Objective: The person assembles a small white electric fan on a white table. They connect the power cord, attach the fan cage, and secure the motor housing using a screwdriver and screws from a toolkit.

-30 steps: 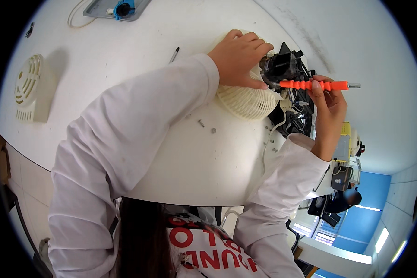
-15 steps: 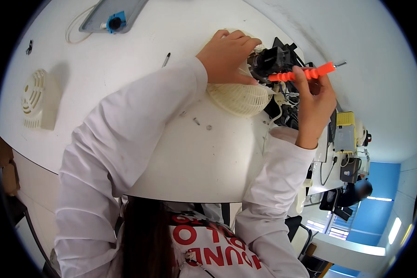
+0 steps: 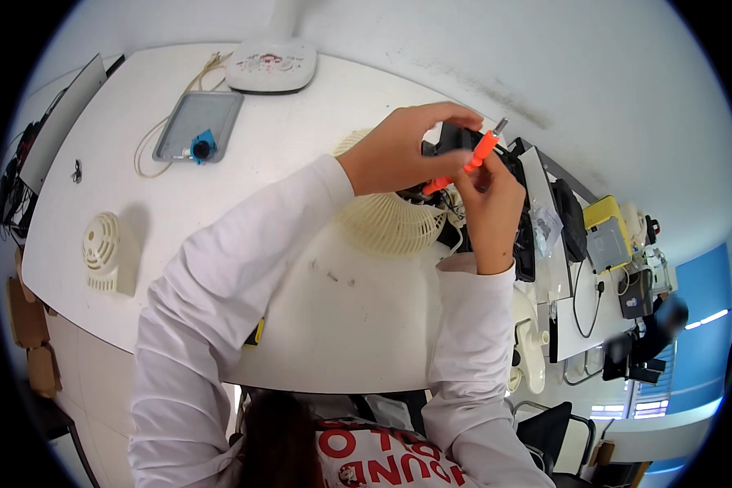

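Observation:
My right hand (image 3: 493, 203) is closed around an orange screwdriver (image 3: 485, 146) with a ribbed handle. Its metal end points up and away, while the lower end reaches down to the dark middle of a cream slatted housing (image 3: 390, 226). Over that housing my left hand (image 3: 403, 150) is bent, fingers and thumb around a black boxy part (image 3: 446, 140). The thumb comes close to the screwdriver. My hands hide much of the dark inner parts. Wires show beside the housing, near my right wrist.
A cream vented cover (image 3: 110, 252) stands at the left of the white table. Farther back are a grey tray (image 3: 167, 134) with a blue-and-black part and a pale rounded base (image 3: 271, 67). Small screws (image 3: 332, 276) lie nearer me. Black cases line the right side; a person sits beyond.
My view has shifted, showing more of the table's far side. My left hand has moved from the slatted housing's edge onto the black part. The screwdriver now stands more steeply.

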`<action>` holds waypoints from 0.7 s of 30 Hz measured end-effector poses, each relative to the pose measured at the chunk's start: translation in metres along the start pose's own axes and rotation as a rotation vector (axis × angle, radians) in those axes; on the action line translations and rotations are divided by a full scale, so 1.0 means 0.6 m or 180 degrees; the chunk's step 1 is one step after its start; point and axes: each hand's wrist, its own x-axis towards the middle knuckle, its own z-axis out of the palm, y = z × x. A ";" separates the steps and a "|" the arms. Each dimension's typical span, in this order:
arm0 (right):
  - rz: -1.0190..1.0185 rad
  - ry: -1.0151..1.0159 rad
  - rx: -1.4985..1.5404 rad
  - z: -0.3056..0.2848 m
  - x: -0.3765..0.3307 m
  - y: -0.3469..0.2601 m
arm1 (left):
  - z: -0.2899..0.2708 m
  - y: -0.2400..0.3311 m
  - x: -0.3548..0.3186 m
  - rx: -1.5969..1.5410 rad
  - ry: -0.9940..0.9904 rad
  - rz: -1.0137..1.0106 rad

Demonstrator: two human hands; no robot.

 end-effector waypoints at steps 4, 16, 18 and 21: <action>-0.0092 0.0004 0.0040 0.006 -0.002 -0.012 | 0.012 0.030 0.038 -0.0898 0.0192 -0.0434; -0.0242 0.0094 -0.0066 0.009 0.000 -0.004 | 0.028 0.007 0.047 -0.1680 -0.0172 -0.0516; -0.0247 0.0122 0.0003 0.010 -0.002 -0.004 | 0.029 0.008 0.045 -0.1656 -0.0206 -0.0568; -0.0104 -0.0133 0.0016 0.005 0.000 0.002 | 0.033 0.000 0.045 -0.1425 -0.0135 -0.0382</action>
